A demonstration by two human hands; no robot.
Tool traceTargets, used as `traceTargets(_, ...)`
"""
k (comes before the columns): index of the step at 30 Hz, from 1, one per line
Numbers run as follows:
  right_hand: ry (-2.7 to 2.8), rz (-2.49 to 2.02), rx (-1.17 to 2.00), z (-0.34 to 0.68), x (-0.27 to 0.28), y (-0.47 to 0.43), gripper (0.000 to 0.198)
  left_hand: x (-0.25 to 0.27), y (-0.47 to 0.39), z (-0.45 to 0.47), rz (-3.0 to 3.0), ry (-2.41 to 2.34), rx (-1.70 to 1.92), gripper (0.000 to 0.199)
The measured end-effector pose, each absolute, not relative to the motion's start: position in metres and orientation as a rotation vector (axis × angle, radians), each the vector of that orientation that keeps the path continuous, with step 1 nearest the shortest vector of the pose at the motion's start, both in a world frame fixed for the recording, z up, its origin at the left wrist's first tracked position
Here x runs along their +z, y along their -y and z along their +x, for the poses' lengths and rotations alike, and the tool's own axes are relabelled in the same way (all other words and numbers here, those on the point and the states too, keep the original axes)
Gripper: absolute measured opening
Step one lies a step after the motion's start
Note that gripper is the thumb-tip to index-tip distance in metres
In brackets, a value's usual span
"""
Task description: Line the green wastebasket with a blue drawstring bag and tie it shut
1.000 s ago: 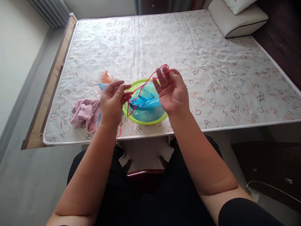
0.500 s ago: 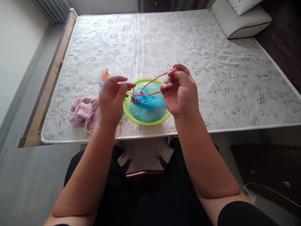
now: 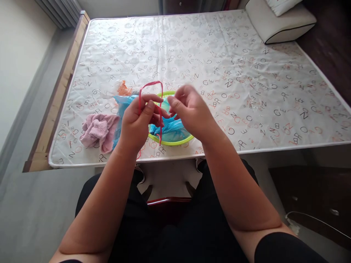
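Observation:
A red plastic string [image 3: 152,83] rises in a loop over my left hand [image 3: 138,122] and hangs down past its fingertips. The thumb and fingers of that hand are closed on the string. Just to its right is my right hand [image 3: 193,111], its fingers bent and partly blurred, with thumb and fingers apart and no string visibly held. Below both hands sits a yellow-green plastic basket [image 3: 175,143], partly covered by them. Inside it lies a blue plastic bag [image 3: 171,127], gathered and twisted at the top; its contents cannot be made out.
Left of the basket lie a pink towel [image 3: 98,130], another blue plastic sheet or bag [image 3: 123,104] and a crumpled orange-and-clear wrapper [image 3: 124,88]. All rest on a letter-printed mattress [image 3: 205,54] with a wooden bed rail [image 3: 59,91]. A white cushion [image 3: 282,23] is at the far right.
My right hand has moved left and down, close to my left hand. The string, stretched between both hands before, now loops loosely around my left hand. More of the left blue plastic shows.

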State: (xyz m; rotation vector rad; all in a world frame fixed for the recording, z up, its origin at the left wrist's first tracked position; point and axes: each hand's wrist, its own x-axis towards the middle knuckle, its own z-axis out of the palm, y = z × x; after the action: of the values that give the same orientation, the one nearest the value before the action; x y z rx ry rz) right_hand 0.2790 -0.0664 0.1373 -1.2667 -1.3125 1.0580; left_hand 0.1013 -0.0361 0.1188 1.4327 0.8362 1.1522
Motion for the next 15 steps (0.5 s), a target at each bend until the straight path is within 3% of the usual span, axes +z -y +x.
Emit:
traceTargets(4,1.352,-1.119,1.434,0.276,0.131,0.064,0.053,0.115,0.035,0.102,1.474,-0.895,1.217,0.022)
traceTargets(7,1.308,-1.045,1.506,0.275,0.128,0.063,0.056,0.113,0.039,0.104,1.509,-0.953,1.249,0.023)
traceTargets(15,1.385,-1.249,1.334,0.267,0.124,0.061,0.033,0.098,0.045,0.103,1.585,-1.08,1.319,0.028)
